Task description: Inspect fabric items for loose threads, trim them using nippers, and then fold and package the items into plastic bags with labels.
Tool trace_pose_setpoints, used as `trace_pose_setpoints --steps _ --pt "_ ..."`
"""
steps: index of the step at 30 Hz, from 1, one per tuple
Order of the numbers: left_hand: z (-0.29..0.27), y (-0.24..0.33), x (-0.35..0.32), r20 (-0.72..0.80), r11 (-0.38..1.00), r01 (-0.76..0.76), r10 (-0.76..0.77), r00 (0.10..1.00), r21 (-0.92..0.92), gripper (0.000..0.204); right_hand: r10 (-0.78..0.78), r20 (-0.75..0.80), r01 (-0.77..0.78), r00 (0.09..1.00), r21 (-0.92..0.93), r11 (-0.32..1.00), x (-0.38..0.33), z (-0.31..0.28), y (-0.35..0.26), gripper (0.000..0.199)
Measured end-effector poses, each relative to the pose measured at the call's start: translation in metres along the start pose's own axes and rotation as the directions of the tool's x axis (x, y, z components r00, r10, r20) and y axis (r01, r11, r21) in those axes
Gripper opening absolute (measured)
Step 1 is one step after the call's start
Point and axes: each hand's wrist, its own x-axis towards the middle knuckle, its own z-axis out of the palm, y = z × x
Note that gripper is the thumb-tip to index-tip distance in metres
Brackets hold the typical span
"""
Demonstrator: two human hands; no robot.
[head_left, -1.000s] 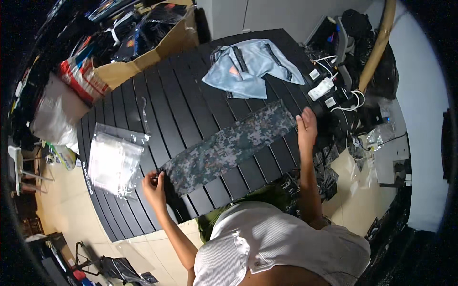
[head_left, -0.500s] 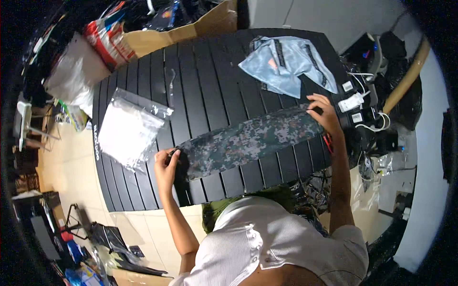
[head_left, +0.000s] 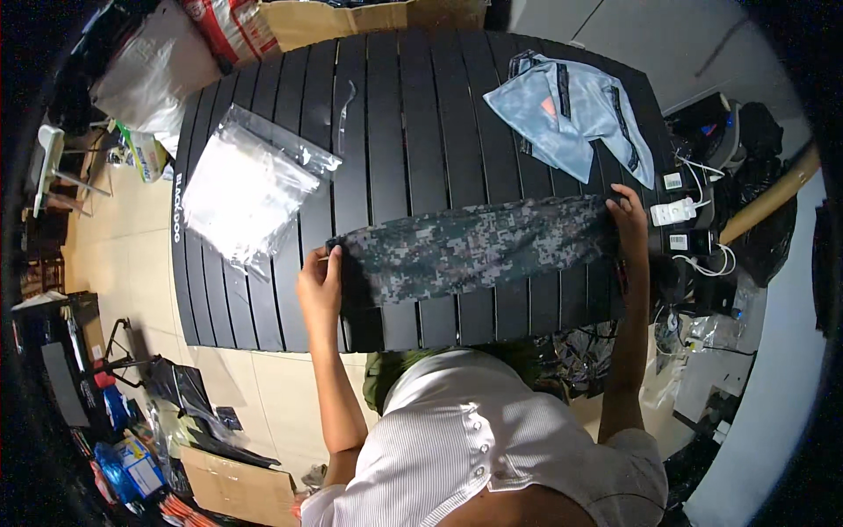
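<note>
A long strip of dark green and grey digital-camouflage cloth [head_left: 479, 250] lies stretched sideways across the black slatted table [head_left: 373, 140], close to its front edge. My left hand [head_left: 320, 283] pinches the strip's left end between thumb and fingers, near the upper corner. At the other end my right hand [head_left: 630, 227] holds the strip's upper right corner, its fingers bent around the edge. Beyond the cloth's right half lies a crumpled light blue fabric piece [head_left: 575, 110] with black strips on it. Clear plastic bags with white contents [head_left: 246, 198] rest on the table's left side.
White plugs and cables [head_left: 674, 211] sit just off the table's right edge. A cardboard box [head_left: 351, 19] and a red-and-white bag [head_left: 230, 33] stand behind the table. A cardboard tube [head_left: 773, 193] leans at the right. Boxes and bags crowd the floor at lower left.
My right hand's fingers, spread over the cloth's right end before, are now bent at its upper corner. The strip lies flatter and more level. The whole view has shifted.
</note>
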Motion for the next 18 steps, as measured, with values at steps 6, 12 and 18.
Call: trace_pose_setpoints --steps 6,12,18 --pt "-0.012 0.003 -0.010 0.036 0.987 0.136 -0.140 0.990 0.087 0.035 -0.147 -0.070 0.135 0.987 -0.154 0.979 0.001 0.003 0.014 0.031" --pt "-0.009 -0.007 -0.014 0.065 0.986 0.052 -0.063 0.996 0.156 0.034 -0.178 -0.115 0.164 0.977 -0.120 0.979 0.001 0.006 0.017 0.030" --pt "-0.005 0.001 -0.026 -0.017 0.963 0.083 -0.081 0.997 0.255 0.035 -0.157 -0.163 0.120 0.974 -0.213 0.970 -0.008 0.004 0.012 0.032"
